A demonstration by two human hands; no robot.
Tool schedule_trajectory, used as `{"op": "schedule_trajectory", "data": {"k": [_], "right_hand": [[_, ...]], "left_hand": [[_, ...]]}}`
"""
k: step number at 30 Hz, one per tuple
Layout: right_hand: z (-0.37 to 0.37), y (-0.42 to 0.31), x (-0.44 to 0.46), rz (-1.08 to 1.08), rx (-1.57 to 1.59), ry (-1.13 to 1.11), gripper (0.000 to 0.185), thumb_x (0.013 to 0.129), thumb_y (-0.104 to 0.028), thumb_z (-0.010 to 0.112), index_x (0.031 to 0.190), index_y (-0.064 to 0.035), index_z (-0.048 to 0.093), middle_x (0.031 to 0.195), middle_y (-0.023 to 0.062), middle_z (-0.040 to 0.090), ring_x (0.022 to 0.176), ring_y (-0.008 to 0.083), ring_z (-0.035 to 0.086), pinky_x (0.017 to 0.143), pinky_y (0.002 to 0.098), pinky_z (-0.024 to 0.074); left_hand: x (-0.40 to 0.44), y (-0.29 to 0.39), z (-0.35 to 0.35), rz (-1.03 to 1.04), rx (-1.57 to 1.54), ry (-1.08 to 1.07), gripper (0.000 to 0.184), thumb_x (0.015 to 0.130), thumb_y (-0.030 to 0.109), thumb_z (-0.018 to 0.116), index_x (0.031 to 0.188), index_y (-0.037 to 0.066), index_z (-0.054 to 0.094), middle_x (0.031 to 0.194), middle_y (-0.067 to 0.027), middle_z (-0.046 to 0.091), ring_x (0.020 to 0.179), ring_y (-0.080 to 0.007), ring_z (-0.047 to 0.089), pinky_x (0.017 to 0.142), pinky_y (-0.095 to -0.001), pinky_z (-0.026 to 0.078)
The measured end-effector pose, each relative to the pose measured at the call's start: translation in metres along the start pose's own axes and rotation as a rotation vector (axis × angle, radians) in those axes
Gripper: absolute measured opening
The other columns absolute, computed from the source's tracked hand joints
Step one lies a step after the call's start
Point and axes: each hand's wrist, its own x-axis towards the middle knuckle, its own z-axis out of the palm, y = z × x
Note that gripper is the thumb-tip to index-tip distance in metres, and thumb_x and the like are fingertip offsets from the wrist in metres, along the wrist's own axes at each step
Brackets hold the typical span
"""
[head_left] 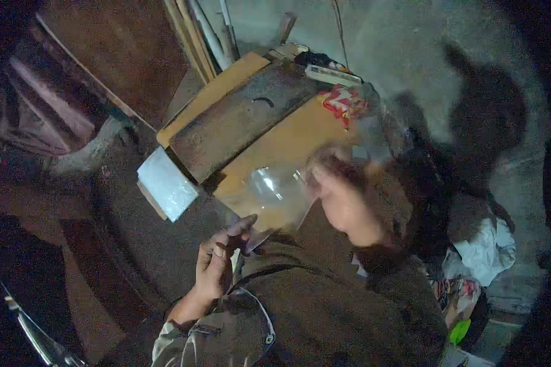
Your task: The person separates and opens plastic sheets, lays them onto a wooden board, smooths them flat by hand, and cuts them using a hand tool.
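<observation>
A clear plastic bag (277,199) is stretched between my hands, its shiny film catching the light above the low work surface. My right hand (343,205) is closed on the bag's right edge; its fingertips are blurred by motion. At the lower left corner of the bag, my left hand (217,260) has its fingers bent around the film. Beneath the bag lies a tan board (272,144), partly seen through the plastic. A dark, worn flat panel (226,125) rests on the board, just beyond the bag.
A stack of clear plastic packets (168,183) sits left of the board. Red and yellow wrappers (344,104) and a pale narrow box (332,75) are at its far right. White plastic bags (487,251) lie at the right. Long poles (208,37) lean at the back.
</observation>
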Motion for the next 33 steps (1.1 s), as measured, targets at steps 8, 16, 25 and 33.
{"op": "schedule_trajectory", "data": {"k": [8,16,25,33], "right_hand": [[-0.123,-0.081,0.143,-0.064,0.016,0.010,0.023,0.085,-0.022,0.058,0.102,-0.0067,0.059,0.097,0.0079,0.066,0.081,0.0186,0.060,0.076,0.0341,0.0481],[-0.204,-0.128,0.137,-0.355,0.102,0.098,0.021,0.084,-0.019,0.057,0.101,-0.0051,0.059,0.109,0.0113,0.064,0.080,0.0192,0.059,0.076,0.0316,0.0475],[-0.405,-0.010,0.084,-0.067,-0.082,0.347,0.024,0.089,-0.019,0.054,0.106,-0.0031,0.058,0.115,0.0134,0.059,0.073,0.0182,0.055,0.066,0.0343,0.0468],[-0.534,0.056,0.092,0.057,0.156,0.211,0.036,0.092,-0.025,0.052,0.117,0.0004,0.048,0.103,0.0125,0.058,0.067,0.0215,0.056,0.054,0.0339,0.0485]], "left_hand": [[0.011,-0.002,0.009,-0.012,0.085,0.055,0.047,0.098,0.038,0.037,0.116,-0.001,0.055,0.129,-0.0238,0.049,0.100,-0.0286,0.057,0.089,-0.0408,0.043],[0.024,-0.006,0.009,-0.075,0.108,0.110,0.045,0.098,0.036,0.039,0.116,-0.005,0.051,0.121,-0.0206,0.054,0.095,-0.0299,0.059,0.086,-0.0429,0.045],[0.055,-0.033,0.005,-0.521,0.517,-0.040,0.044,0.097,0.036,0.045,0.121,0.002,0.056,0.092,-0.0099,0.065,0.086,-0.0169,0.058,0.080,-0.0301,0.045],[0.033,-0.117,-0.066,-0.370,0.767,-0.498,0.035,0.085,0.008,0.058,0.119,0.002,0.053,0.114,-0.0124,0.059,0.102,-0.0219,0.056,0.090,-0.0338,0.045]]}}
